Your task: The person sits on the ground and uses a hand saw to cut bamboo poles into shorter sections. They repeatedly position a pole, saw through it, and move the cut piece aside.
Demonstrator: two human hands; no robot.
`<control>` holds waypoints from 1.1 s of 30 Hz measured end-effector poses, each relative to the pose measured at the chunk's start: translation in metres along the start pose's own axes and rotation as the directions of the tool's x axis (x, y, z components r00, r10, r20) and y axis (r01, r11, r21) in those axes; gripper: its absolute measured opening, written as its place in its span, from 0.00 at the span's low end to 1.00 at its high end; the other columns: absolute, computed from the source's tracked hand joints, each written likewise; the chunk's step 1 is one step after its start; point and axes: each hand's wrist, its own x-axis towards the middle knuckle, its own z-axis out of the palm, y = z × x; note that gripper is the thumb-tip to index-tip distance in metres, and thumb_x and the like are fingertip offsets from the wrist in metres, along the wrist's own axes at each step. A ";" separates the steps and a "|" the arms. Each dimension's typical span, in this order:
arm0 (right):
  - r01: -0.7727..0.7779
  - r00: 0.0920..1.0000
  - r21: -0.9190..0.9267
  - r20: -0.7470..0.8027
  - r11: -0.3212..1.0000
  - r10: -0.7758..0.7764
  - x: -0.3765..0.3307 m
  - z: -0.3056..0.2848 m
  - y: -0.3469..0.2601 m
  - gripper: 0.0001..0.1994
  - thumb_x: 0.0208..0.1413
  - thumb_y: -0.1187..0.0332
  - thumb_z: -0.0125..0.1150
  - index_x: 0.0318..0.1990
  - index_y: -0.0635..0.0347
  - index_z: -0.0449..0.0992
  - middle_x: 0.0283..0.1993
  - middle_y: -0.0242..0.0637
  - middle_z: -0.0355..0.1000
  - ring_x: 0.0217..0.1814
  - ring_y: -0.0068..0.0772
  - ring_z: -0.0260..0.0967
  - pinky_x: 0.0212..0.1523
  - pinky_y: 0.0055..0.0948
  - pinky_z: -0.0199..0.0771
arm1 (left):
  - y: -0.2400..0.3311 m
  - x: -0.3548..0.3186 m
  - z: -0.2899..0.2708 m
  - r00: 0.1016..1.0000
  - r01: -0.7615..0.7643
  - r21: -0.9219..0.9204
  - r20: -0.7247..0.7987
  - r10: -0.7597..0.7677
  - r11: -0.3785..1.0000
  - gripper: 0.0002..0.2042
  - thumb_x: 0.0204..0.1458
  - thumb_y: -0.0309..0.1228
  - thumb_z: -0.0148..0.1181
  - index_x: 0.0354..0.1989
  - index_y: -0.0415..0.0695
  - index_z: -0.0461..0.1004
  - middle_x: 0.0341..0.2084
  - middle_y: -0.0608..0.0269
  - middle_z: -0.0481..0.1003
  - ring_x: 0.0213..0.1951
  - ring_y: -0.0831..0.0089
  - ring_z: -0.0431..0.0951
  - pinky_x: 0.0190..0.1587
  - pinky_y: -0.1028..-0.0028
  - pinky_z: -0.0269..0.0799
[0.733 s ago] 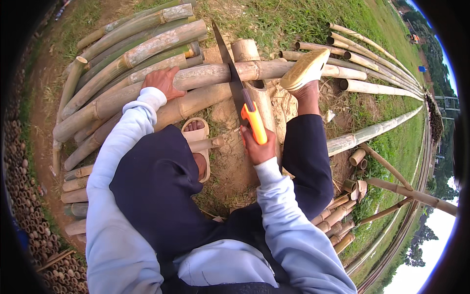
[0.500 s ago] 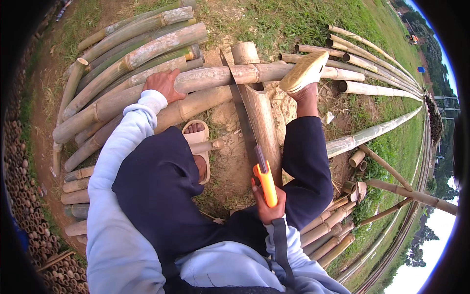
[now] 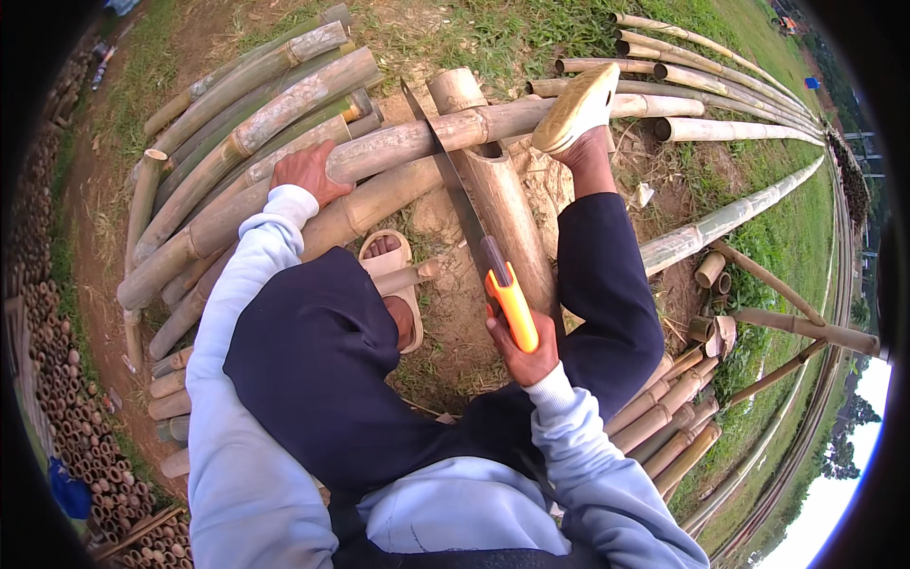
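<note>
Outdoor ground of grass and bare soil carries stacked bamboo poles, with the long horizontal bamboo pole as the reference. Left of the cut, the left hand lies palm-down on this pole, fingers closed over it, arm extended. At the pole's middle, the saw crosses it, blade seated in the kerf. Below the pole, the right hand is wrapped tight around the orange saw handle, elbow drawn back. Right of the cut, the sandalled foot pins the pole. For a clean cut, keep the strokes long, straight and aligned with the kerf.
</note>
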 end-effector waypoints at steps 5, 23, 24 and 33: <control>0.009 0.995 -0.058 -0.101 0.998 -0.015 -0.047 -0.005 -0.029 0.13 0.57 0.76 0.66 0.49 0.70 0.80 0.31 0.43 0.79 0.33 0.30 0.78 0.40 0.30 0.77 | -0.001 0.001 0.002 0.999 0.025 0.022 0.025 -0.025 0.999 0.36 0.39 0.54 0.75 0.57 0.51 0.74 0.45 0.51 0.83 0.47 0.49 0.83 0.50 0.54 0.78; 0.049 0.989 -0.124 -0.129 0.991 -0.066 0.054 0.009 -0.031 0.09 0.56 0.71 0.68 0.37 0.71 0.79 0.23 0.51 0.72 0.25 0.45 0.74 0.33 0.39 0.73 | 0.013 0.006 -0.005 1.000 -0.006 -0.042 -0.026 0.005 0.999 0.33 0.40 0.49 0.77 0.55 0.49 0.76 0.47 0.51 0.82 0.49 0.50 0.82 0.52 0.55 0.78; 0.089 0.979 -0.139 -0.168 0.986 -0.112 0.082 0.014 -0.037 0.11 0.56 0.69 0.68 0.34 0.72 0.77 0.23 0.53 0.71 0.25 0.48 0.73 0.33 0.41 0.72 | 0.024 0.009 -0.011 1.000 0.011 -0.040 0.029 -0.010 0.999 0.33 0.40 0.49 0.77 0.56 0.49 0.76 0.47 0.52 0.82 0.49 0.50 0.82 0.53 0.55 0.78; -0.030 0.999 -0.114 -0.045 0.993 0.025 -0.074 -0.015 -0.033 0.19 0.57 0.75 0.66 0.57 0.65 0.79 0.27 0.46 0.76 0.29 0.44 0.79 0.38 0.33 0.76 | 0.003 -0.005 0.000 1.000 0.008 -0.030 -0.021 -0.009 1.000 0.39 0.40 0.50 0.77 0.63 0.50 0.74 0.54 0.49 0.80 0.55 0.51 0.80 0.58 0.56 0.75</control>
